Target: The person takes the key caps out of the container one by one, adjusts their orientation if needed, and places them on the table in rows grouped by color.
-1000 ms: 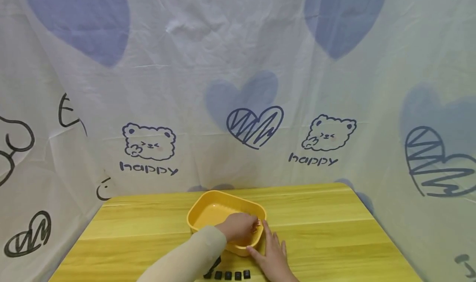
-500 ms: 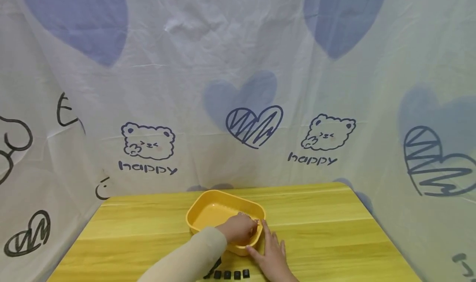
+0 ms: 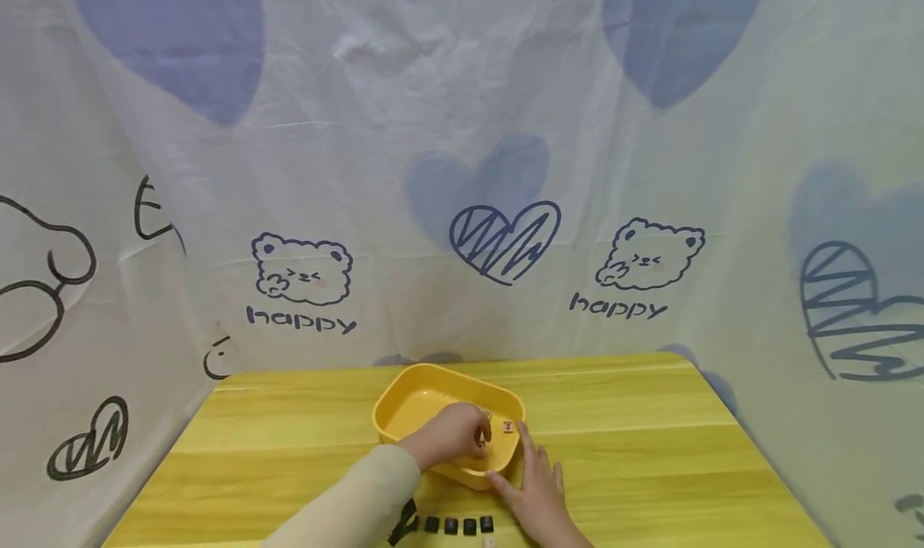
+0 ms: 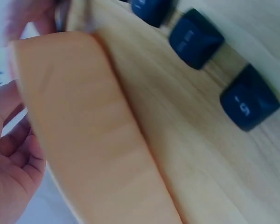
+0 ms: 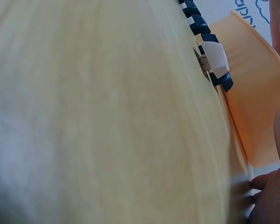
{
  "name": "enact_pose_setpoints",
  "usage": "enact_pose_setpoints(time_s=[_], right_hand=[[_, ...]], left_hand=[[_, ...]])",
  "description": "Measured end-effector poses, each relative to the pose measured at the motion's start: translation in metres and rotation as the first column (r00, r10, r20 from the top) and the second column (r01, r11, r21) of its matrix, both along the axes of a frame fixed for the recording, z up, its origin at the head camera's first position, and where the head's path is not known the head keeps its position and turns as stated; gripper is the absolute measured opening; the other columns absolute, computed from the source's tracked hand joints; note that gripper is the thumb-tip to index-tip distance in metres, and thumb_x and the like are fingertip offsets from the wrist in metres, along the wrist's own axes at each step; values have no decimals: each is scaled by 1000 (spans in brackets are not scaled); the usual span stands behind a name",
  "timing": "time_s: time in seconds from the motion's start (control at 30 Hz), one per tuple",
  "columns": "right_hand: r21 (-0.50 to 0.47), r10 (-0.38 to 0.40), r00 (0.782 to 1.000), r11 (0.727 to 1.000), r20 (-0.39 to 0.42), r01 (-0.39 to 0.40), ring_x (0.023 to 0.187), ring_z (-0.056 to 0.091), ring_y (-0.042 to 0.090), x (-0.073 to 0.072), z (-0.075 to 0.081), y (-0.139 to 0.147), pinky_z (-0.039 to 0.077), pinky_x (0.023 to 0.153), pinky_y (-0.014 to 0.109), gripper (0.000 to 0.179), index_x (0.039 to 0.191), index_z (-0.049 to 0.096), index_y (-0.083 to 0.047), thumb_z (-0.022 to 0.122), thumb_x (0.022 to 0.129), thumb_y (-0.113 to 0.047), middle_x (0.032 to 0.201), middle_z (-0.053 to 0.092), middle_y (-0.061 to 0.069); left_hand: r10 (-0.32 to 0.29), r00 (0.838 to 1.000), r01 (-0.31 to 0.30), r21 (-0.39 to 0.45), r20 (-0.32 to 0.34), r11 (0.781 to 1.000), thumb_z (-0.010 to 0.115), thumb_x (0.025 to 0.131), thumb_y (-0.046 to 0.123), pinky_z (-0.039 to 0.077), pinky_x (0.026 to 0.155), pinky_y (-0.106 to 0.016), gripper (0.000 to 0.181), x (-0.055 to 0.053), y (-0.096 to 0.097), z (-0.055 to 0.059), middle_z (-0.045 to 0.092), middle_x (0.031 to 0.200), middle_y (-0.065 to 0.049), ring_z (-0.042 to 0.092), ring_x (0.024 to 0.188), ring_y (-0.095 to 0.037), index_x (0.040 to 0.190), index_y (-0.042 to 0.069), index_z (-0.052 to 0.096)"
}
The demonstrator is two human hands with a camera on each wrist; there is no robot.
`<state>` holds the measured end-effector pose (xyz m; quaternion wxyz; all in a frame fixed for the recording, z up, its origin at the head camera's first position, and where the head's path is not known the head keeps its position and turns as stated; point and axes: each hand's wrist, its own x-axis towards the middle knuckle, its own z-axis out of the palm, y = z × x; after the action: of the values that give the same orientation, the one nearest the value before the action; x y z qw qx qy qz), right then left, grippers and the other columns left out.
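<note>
The left hand (image 3: 451, 436) curls its fingers inside the yellow, rounded plastic bin (image 3: 462, 386); whether they pinch anything, I cannot tell. The right hand (image 3: 537, 492), fingers extended, touches its four-o'clock corner. Inside, at three o'clock, the small pale square tile (image 3: 508, 427) looks hard, light: pinch opposite edges. The stiff-looking bin may slide.
</note>
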<state>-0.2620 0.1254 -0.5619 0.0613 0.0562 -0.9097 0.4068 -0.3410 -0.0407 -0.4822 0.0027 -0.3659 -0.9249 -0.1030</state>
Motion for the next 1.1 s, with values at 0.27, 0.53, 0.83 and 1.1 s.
enact_pose_setpoints(time_s=[0.27,0.53,0.83,1.1], right_hand=[[-5,-3,1000,1000,2,3,136,22,54,-1,0,1,0,107,69,95,157,12,-15,60,87,-60,152,31,25],[-12,-2,1000,1000,8,2,136,21,55,-1,-1,1,-1,107,69,97,157,11,-16,58,86,-63,152,30,24],[-20,5,1000,1000,-4,-6,135,21,56,0,0,1,0,106,70,97,157,12,-14,57,87,-64,152,31,24],[-28,6,1000,1000,-13,-6,136,21,56,0,0,1,0,107,69,95,157,12,-13,62,88,-57,151,32,25]], left_hand=[[19,987,-57,233,160,971,79,80,10,49,65,-18,11,20,-10,22,69,80,8,57,67,0,91,8,78],[45,939,-179,375,340,909,78,80,7,51,68,-21,17,43,-19,27,70,84,7,61,73,-3,97,6,77],[-34,894,-239,538,448,808,79,80,5,52,70,-22,15,73,-27,23,67,86,4,62,74,-6,95,6,77],[-46,844,-321,571,535,756,79,80,6,52,66,-23,15,91,-39,11,65,82,4,61,73,-9,95,4,77]])
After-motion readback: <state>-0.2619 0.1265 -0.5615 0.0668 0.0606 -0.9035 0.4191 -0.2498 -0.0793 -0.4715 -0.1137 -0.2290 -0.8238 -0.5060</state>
